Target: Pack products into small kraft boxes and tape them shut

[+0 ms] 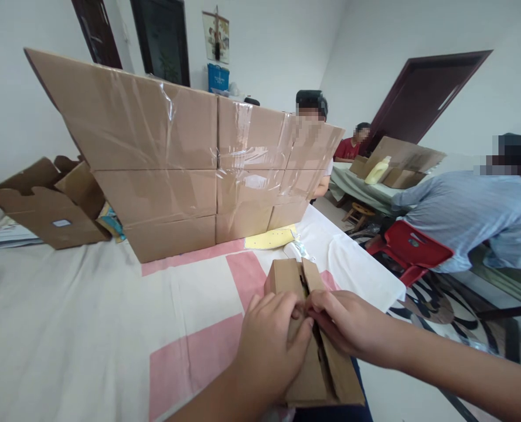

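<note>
A small brown cardboard box (pixel 304 375) lies at the near edge of the cloth-covered table, with a narrow dark gap running along its top between two flaps. My left hand (pixel 275 334) rests over the left flap, its fingers curled at the gap. From the other side my right hand (pixel 348 319) pinches at the flap's edge near the middle of the gap. The fingertips of both hands almost meet there. Both hands are closed on the cardboard; the exact spot under the fingertips is partly hidden.
A tall taped cardboard partition (pixel 167 152) stands across the table (pixel 67 328). An open carton (pixel 58 211) sits at left, and a yellow cloth piece (pixel 269 239) lies by the partition's foot. Several people sit beyond and at right, one on a red chair (pixel 418 246).
</note>
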The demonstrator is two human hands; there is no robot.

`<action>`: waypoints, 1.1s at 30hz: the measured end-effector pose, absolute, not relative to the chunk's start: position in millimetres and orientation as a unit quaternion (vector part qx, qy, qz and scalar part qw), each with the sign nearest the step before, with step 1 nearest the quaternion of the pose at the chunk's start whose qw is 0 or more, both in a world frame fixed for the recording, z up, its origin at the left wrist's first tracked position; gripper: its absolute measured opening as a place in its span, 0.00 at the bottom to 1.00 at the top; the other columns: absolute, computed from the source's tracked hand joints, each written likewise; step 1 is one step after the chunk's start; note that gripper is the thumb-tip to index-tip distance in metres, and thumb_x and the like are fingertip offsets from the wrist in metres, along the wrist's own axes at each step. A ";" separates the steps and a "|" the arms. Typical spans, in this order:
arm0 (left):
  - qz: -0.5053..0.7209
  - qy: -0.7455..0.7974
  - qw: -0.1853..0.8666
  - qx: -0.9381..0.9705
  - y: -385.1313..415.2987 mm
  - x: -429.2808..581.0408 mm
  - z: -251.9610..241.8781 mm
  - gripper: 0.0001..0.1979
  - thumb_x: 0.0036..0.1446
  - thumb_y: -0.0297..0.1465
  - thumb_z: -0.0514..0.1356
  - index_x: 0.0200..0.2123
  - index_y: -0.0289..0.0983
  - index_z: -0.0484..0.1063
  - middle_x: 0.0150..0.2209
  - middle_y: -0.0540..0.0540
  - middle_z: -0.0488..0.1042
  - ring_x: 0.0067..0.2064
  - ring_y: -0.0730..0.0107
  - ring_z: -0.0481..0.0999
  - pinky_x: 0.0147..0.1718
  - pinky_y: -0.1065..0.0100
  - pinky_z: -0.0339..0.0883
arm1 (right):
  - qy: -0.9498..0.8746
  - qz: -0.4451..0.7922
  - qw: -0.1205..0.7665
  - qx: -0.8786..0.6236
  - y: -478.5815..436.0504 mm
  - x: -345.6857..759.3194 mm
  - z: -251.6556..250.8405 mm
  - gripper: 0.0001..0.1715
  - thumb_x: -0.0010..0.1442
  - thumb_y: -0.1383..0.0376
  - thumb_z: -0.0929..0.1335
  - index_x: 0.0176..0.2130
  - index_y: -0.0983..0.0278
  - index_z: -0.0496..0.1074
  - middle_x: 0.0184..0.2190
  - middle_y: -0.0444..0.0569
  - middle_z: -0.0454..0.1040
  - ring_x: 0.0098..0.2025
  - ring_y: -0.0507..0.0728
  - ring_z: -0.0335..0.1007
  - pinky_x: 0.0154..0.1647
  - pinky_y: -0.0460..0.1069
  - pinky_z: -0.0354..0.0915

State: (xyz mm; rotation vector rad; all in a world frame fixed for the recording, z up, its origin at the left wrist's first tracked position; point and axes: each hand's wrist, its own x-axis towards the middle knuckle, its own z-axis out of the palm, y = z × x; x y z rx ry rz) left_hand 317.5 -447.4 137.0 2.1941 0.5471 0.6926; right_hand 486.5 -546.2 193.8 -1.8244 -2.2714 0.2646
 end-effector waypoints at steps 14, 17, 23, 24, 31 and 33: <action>0.279 0.200 0.334 0.878 -446.3 317.7 131.9 0.09 0.65 0.31 0.53 0.32 0.40 0.69 0.32 0.50 0.74 0.36 0.64 0.71 0.39 0.59 0.56 | -0.754 0.113 0.102 -0.639 -544.5 478.0 193.9 0.03 0.70 0.68 0.58 0.42 0.60 0.59 0.35 0.54 0.76 0.34 0.60 0.74 0.33 0.51 0.62; 0.287 0.198 0.326 0.879 -445.3 317.8 130.3 0.09 0.65 0.30 0.53 0.32 0.40 0.69 0.32 0.50 0.74 0.36 0.64 0.71 0.39 0.59 0.56 | -0.706 0.173 0.156 -0.669 -542.7 474.0 197.0 0.02 0.71 0.67 0.58 0.44 0.59 0.57 0.37 0.53 0.77 0.37 0.59 0.76 0.35 0.51 0.65; 0.282 0.198 0.328 0.880 -443.6 317.7 132.1 0.08 0.65 0.29 0.53 0.32 0.40 0.68 0.32 0.51 0.74 0.36 0.65 0.71 0.39 0.60 0.55 | -0.649 0.264 0.240 -0.672 -537.7 470.3 197.0 0.10 0.69 0.68 0.62 0.47 0.58 0.55 0.39 0.48 0.79 0.40 0.56 0.77 0.37 0.48 0.67; 0.282 0.200 0.329 0.879 -443.4 317.6 132.3 0.09 0.65 0.29 0.53 0.31 0.40 0.67 0.31 0.51 0.74 0.36 0.66 0.71 0.39 0.60 0.55 | -0.643 0.265 0.246 -0.676 -537.2 469.6 196.3 0.11 0.68 0.68 0.63 0.47 0.58 0.56 0.39 0.47 0.79 0.37 0.55 0.77 0.35 0.48 0.66; 0.339 0.201 0.319 0.862 -442.8 317.8 129.2 0.09 0.62 0.27 0.53 0.28 0.39 0.63 0.27 0.53 0.69 0.31 0.68 0.68 0.35 0.62 0.53 | -0.591 0.243 0.285 -0.714 -532.9 467.2 190.5 0.13 0.63 0.67 0.67 0.47 0.60 0.60 0.37 0.45 0.78 0.24 0.50 0.62 0.24 0.46 0.57; 0.353 0.201 0.325 0.854 -443.6 317.8 130.1 0.08 0.62 0.27 0.53 0.28 0.39 0.63 0.27 0.54 0.69 0.30 0.69 0.68 0.35 0.63 0.53 | -0.590 0.249 0.286 -0.713 -530.4 468.2 191.2 0.12 0.62 0.67 0.68 0.46 0.61 0.64 0.36 0.45 0.75 0.24 0.49 0.61 0.23 0.45 0.56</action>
